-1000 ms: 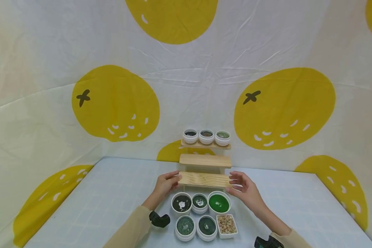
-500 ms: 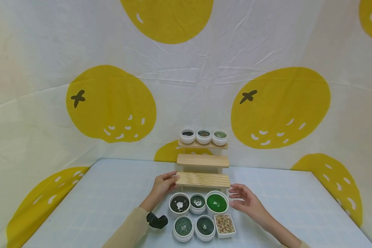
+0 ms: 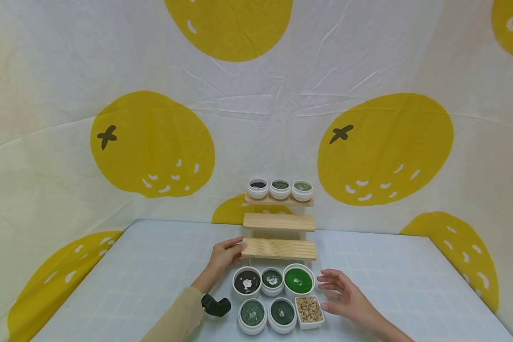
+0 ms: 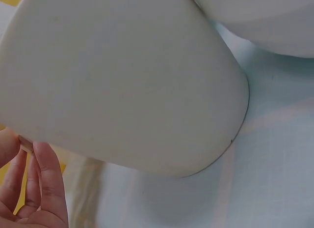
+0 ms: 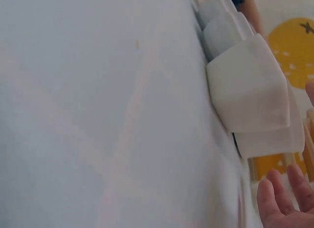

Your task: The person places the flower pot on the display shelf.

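Note:
My left hand (image 3: 223, 259) pinches the left end of the lowest shelf of a three-tier wooden stand (image 3: 280, 249); in the left wrist view its thumb and fingers (image 4: 50, 181) meet at the shelf's corner. Beside the bowls, my right hand (image 3: 346, 295) is held with fingers spread and nothing in it. Nearest to it are a square white dish (image 3: 311, 326) of chopped brown bits and a white bowl (image 3: 298, 295) of bright green stuff. In the right wrist view, that square dish (image 5: 250, 90) stands just beyond the fingertips (image 5: 267, 193).
Several more round white bowls (image 3: 251, 329) with dark or green contents stand in two rows before the stand. Three small white bowls (image 3: 280, 194) line the top shelf. A pale checked cloth (image 3: 154, 270) covers the table, backed by a fruit-patterned curtain (image 3: 265, 123).
My right hand has let go of the right end of the lowest shelf and drawn back towards me, beside the square dish. The left hand has kept its hold.

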Available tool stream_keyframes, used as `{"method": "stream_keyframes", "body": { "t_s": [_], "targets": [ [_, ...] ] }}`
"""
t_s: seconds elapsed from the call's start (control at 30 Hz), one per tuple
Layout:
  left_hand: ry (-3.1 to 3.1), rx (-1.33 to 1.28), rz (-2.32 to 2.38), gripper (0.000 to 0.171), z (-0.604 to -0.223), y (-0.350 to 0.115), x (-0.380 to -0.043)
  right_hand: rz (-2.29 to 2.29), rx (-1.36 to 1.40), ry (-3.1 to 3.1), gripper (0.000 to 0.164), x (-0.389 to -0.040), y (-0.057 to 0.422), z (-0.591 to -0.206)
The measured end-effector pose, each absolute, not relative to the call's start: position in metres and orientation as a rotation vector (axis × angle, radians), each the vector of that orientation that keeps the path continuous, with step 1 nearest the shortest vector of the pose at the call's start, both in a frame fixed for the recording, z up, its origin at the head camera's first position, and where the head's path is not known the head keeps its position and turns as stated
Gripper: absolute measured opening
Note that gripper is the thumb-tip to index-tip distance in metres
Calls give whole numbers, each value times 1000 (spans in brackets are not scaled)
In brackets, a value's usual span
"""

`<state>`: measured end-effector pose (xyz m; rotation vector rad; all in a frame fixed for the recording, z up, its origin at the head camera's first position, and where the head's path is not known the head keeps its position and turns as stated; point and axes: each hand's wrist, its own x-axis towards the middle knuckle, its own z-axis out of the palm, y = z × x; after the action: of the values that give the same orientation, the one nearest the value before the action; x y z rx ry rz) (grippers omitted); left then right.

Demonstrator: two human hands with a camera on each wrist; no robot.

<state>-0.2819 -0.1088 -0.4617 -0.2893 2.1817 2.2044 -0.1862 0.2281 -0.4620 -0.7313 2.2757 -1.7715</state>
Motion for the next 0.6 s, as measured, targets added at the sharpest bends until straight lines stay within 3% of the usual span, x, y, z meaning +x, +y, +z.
{"method": "stream_keyframes", "body": {
  "t_s": [0.6],
  "targets": [
    [2193, -302, 2189, 43, -464, -109, -285, -1768, -861, 2178, 67, -180, 239, -472]
  ]
}}
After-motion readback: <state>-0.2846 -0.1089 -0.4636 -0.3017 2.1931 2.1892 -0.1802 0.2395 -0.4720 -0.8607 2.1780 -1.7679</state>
